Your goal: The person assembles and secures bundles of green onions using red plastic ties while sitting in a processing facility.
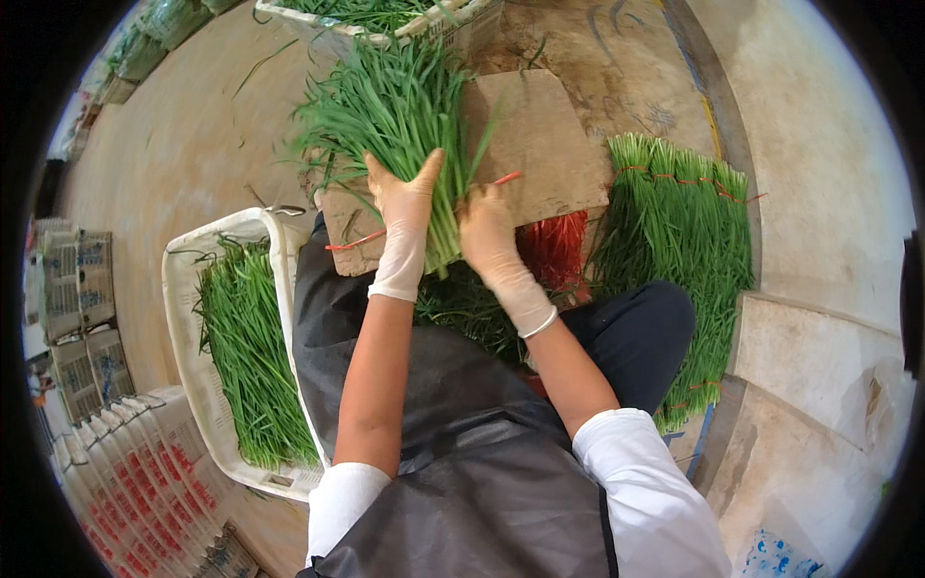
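Observation:
A thick bunch of garlic chives (405, 101) lies across a brown cardboard sheet (538, 144), its leaves pointing away from me and pale stem ends towards my lap. My gloved left hand (401, 199) grips the bunch from the left, thumb over the stems. From the right, my gloved right hand (488, 227) curls its fingers against the lower stems; its fingertips are partly hidden. Under the bunch runs a red tie strip (354, 242), whose other end sticks out past my right hand. A single blurred leaf stands off to the bunch's right.
At my left a white plastic crate (177, 289) holds more chives; another crate (426, 32) stands ahead. Tied chives (679, 231) are piled at my right. Red strips (555, 246) lie below the cardboard. Stacked crates (144, 477) are at lower left, beside the concrete floor (181, 123).

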A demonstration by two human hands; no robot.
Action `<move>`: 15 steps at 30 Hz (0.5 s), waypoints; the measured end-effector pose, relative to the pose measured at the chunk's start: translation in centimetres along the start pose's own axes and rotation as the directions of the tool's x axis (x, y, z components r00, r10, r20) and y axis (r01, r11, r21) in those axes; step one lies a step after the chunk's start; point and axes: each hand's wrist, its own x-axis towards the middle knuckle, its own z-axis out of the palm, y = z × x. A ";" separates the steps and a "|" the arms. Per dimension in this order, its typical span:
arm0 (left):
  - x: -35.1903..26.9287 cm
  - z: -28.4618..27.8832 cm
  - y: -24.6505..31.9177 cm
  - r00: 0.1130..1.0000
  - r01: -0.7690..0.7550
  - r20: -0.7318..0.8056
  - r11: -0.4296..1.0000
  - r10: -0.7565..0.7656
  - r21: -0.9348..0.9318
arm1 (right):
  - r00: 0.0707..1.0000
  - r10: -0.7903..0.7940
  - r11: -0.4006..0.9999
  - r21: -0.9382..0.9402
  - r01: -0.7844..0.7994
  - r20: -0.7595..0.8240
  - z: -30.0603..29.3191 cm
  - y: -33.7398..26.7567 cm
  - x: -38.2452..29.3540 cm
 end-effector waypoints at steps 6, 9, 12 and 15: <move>-1.2 1.9 1.8 0.999 0.046 -0.038 0.845 -0.030 0.533 | 0.983 -0.116 0.992 -0.021 0.121 0.143 -1.8 2.1 0.4; -1.0 1.6 2.2 0.999 0.049 -0.040 0.849 -0.033 0.526 | 0.995 0.002 0.996 -0.084 0.006 0.102 -5.0 4.0 2.9; -1.4 2.2 1.9 1.000 0.011 -0.030 0.851 0.006 0.526 | 0.955 -0.293 0.815 -0.508 0.277 0.051 -4.2 7.7 5.1; -1.1 1.1 1.3 0.998 -0.019 -0.043 0.853 0.048 0.522 | 0.894 -0.424 0.698 -0.578 0.423 0.141 -2.8 7.9 5.6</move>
